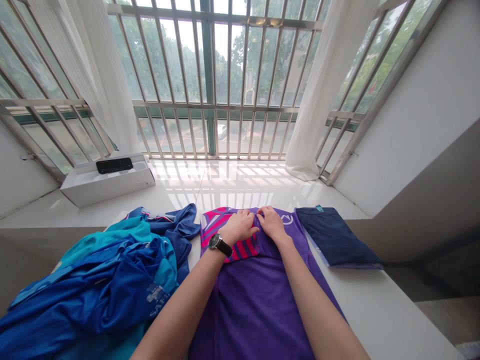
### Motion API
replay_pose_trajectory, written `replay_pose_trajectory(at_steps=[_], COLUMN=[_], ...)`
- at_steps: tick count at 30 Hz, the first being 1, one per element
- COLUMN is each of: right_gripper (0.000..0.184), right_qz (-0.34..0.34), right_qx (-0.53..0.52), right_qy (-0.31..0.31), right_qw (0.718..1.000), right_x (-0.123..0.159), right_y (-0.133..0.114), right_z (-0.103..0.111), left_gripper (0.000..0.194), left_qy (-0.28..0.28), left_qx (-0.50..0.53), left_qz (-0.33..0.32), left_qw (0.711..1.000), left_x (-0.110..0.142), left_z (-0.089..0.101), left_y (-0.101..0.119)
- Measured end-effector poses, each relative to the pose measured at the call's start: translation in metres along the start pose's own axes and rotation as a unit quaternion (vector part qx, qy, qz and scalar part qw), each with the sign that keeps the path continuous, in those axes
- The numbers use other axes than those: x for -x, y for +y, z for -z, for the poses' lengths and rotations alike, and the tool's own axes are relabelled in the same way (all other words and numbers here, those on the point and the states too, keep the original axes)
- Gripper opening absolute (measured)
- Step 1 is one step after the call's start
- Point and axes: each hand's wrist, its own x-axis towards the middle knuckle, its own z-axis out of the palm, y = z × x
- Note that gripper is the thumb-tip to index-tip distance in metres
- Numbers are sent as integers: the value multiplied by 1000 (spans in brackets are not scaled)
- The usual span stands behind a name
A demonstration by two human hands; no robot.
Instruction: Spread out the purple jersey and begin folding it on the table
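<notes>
A purple shirt (255, 300) with pink stripes lies spread on the white table (375, 310) in front of me. My left hand (240, 226), with a black watch on its wrist, is closed on the shirt's cloth near the collar end. My right hand (270, 222) sits right beside it, fingers curled and pinching the same cloth. Both hands touch at the far end of the shirt.
A heap of blue and teal shirts (105, 285) lies at the left. A folded dark navy garment (335, 237) rests at the right. On the sill stands a white box (107, 180) with a black device (114, 165). Barred windows and white curtains stand behind.
</notes>
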Motion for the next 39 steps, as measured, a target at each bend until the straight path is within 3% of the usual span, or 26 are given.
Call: replay_pose_trajectory(at_steps=[5, 10, 15, 19, 24, 30, 33, 39], right_gripper=[24, 30, 48, 60, 67, 82, 85, 75], right_qz=[1, 27, 27, 13, 41, -28, -27, 35], right_qx=[-9, 15, 62, 118, 161, 187, 192, 224], right_qy=[31, 29, -25, -81, -99, -100, -105, -37], right_qw=[999, 999, 997, 990, 981, 977, 975, 973], right_x=[-3, 28, 82, 106, 99, 75, 70, 72], right_y=[2, 8, 23, 26, 34, 67, 76, 52], right_z=[22, 41, 31, 24, 28, 26, 26, 32], left_gripper=[74, 79, 77, 79, 81, 83, 83, 81], left_qy=[-26, 10, 47, 57, 77, 64, 70, 59], left_qx=[27, 19, 14, 23, 21, 27, 24, 29], left_qz=[37, 51, 47, 58, 70, 70, 62, 57], left_qw=[999, 998, 998, 996, 994, 995, 995, 996], left_x=[8, 21, 42, 60, 70, 67, 65, 55], left_z=[-26, -47, -49, -50, -52, -52, -52, -52], left_y=[26, 32, 40, 49, 52, 47, 43, 41])
